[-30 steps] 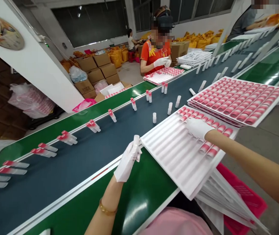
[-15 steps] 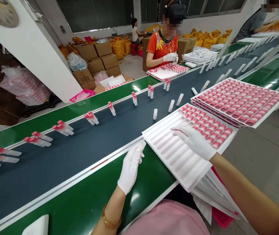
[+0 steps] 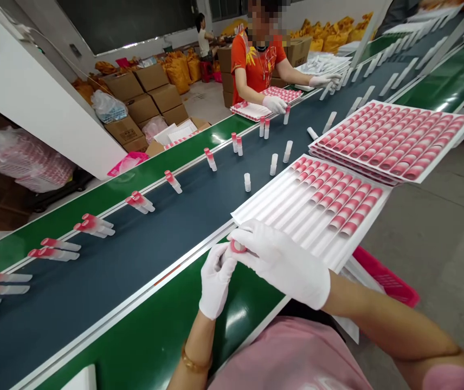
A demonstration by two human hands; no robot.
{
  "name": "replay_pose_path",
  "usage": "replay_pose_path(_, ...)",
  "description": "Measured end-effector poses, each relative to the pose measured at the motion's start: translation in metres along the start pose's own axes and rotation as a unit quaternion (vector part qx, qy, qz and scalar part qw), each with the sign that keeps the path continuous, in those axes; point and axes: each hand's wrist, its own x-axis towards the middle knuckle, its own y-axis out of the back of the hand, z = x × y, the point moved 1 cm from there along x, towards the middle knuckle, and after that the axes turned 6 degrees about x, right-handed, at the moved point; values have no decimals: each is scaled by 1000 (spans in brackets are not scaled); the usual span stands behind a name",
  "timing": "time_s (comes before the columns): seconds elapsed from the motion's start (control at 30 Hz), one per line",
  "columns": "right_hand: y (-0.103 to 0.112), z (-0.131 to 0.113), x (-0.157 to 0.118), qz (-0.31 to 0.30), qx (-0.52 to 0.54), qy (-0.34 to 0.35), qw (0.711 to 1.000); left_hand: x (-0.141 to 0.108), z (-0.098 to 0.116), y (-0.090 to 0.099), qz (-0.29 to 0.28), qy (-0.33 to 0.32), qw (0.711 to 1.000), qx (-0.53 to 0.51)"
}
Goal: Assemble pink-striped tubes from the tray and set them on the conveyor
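Observation:
My two white-gloved hands meet at the near edge of the conveyor belt. My left hand (image 3: 216, 283) grips something small and hides most of it. My right hand (image 3: 281, 262) lies over it, and a pink-and-white round end (image 3: 238, 247) shows between the fingers. Just beyond my right hand lies a white foam tray (image 3: 275, 201), with pink-and-white tubes in rows on its far right side and bare grooves on its near left side. A stack of full trays (image 3: 390, 142) lies farther off.
The dark blue belt (image 3: 134, 241) carries upright and lying tubes with pink or white ends. Green side strips (image 3: 146, 336) flank it. A gloved co-worker (image 3: 256, 65) sits across the belt with a tray. A red crate (image 3: 386, 276) sits below the trays at right.
My right hand has left the tray and moved to my left hand, with a pink-and-white end now between them. The co-worker's arm has reached out along the belt.

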Motion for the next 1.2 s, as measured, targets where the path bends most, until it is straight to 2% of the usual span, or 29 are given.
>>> replay_pose_path(0.07, -1, 0, 0, 7, -4, 4, 1000, 0, -3, 1, 5, 1, 1000, -12)
replay_pose_path(0.2, 0, -1, -1, 61, -1, 8, 998, -1, -2, -1, 15, -8, 1000, -13)
replay_pose_path(0.37, 1, -3, -1, 71, 7, -21, 997, -4, -1, -2, 25, -18, 1000, -6)
replay_pose_path(0.63, -9, -1, -7, 112, -51, -73, 990, -9, -4, 0, 45, -15, 999, -3)
replay_pose_path(0.7, -7, 1, -8, 97, -44, -78, 991, -10, -4, 1, 30, -7, 999, -17)
replay_pose_path(0.8, -1, 2, -5, 18, 33, -52, 998, -10, -1, 0, 9, 12, 999, -31)
replay_pose_path(0.87, 1, 2, -3, -13, 72, -48, 996, -11, 0, -1, 10, 16, 999, -31)
replay_pose_path(1.07, -2, 4, -2, 43, 78, -67, 994, -9, 12, -6, 3, 32, 999, -31)
replay_pose_path(1.13, -3, 8, -3, 45, 80, -90, 992, -7, 19, -5, -32, 53, 998, 2)
replay_pose_path(1.2, -7, 15, -3, 34, 82, -118, 989, -8, 25, -4, -85, 70, 991, 79)
